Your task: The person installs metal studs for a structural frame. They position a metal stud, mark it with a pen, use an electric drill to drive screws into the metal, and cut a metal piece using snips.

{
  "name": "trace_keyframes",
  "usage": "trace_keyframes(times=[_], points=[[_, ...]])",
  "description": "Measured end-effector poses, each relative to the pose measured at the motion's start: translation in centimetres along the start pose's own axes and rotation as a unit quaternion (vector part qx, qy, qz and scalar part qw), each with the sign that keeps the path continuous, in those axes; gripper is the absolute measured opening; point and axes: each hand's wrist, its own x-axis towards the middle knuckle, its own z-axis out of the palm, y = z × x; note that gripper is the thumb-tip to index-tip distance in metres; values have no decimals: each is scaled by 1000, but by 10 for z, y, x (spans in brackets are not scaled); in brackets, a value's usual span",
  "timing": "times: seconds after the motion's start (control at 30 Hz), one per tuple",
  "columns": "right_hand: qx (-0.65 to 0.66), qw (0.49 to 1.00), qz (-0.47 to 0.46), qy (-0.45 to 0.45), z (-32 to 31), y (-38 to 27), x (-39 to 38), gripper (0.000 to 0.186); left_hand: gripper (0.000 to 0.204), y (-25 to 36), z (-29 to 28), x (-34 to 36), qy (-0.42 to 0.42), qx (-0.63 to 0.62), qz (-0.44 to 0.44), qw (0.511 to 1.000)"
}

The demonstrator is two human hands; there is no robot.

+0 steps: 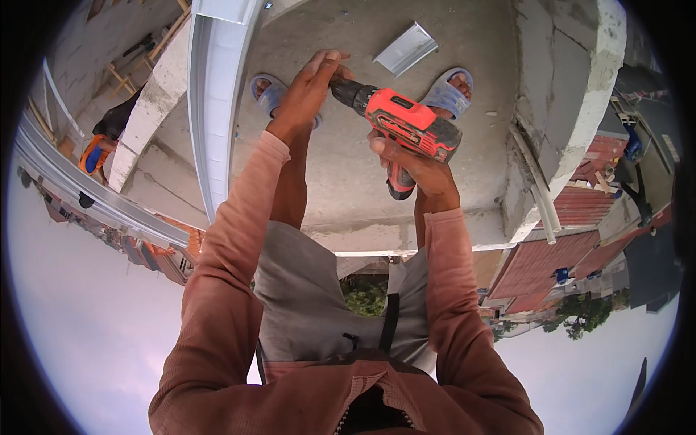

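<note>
A red and black cordless drill [412, 116] is held out over the floor, its body tilted and its black chuck [353, 94] turned to the left. My right hand [420, 165] is closed round the grip, with the battery end showing below. At the front end of the drill is my left hand [312, 87], its fingers bent together close by the chuck tip. Whatever those fingers hold, if anything, is hidden behind the hand. A short piece of silver metal channel [406, 49] lies on the concrete floor beyond the drill, between my sandalled feet.
A long silver metal profile [217, 109] stands along the left. Low block walls [562, 94] enclose the floor at both sides. Pale pipes [538, 185] lean at the right wall. Past the edge behind me are a drop, rooftops and trees. Part of another person [109, 134] shows far left.
</note>
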Motion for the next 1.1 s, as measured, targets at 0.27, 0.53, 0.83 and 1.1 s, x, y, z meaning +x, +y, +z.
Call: trace_keyframes(times=[0.27, 0.53, 0.83, 1.1], points=[[-246, 968, 34, 24, 12, 19, -1, 41, 39, -71, 37, 45, 214, -590, -192, 754], [-451, 878, -162, 11, 25, 55, -10, 63, 25, -133, 19, 25, 139, -598, -334, 715], [-556, 814, -166, -33, 36, 71, -11, 67, 24, -143, 7, 21, 120, -485, -388, 774], [-660, 726, -182, -72, 46, 86, -14, 63, 37, -196, -4, 9, 175, -237, -454, 841]])
